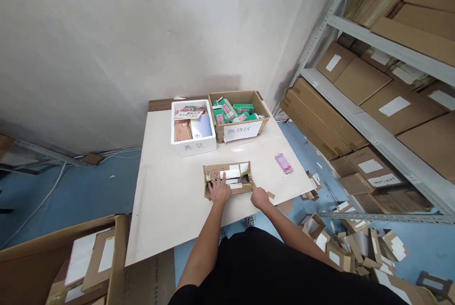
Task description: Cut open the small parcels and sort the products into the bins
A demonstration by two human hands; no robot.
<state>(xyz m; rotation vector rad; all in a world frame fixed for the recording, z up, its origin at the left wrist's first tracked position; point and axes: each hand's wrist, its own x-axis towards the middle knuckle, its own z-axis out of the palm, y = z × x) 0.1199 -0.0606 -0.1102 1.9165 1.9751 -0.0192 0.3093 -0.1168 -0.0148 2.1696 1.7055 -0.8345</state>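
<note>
A small cardboard box [227,192] lies at the near middle of the table, its top showing white labels and clear tape. My left hand [220,189] rests on it with the fingers spread, pressing near its left half. At the box's right end, my right hand [260,197] is closed in a fist around a thin yellow object [251,185]. Only its tip shows at the box edge, so I cannot tell its exact kind.
Behind stand a white foam box [197,148] of booklets and small packages and a cardboard bin [220,134] of green-and-pink boxes. A pixelated pink item [283,164] lies right. A large carton [121,248] is left; shelves [355,111] and discarded boxes [351,243] are right.
</note>
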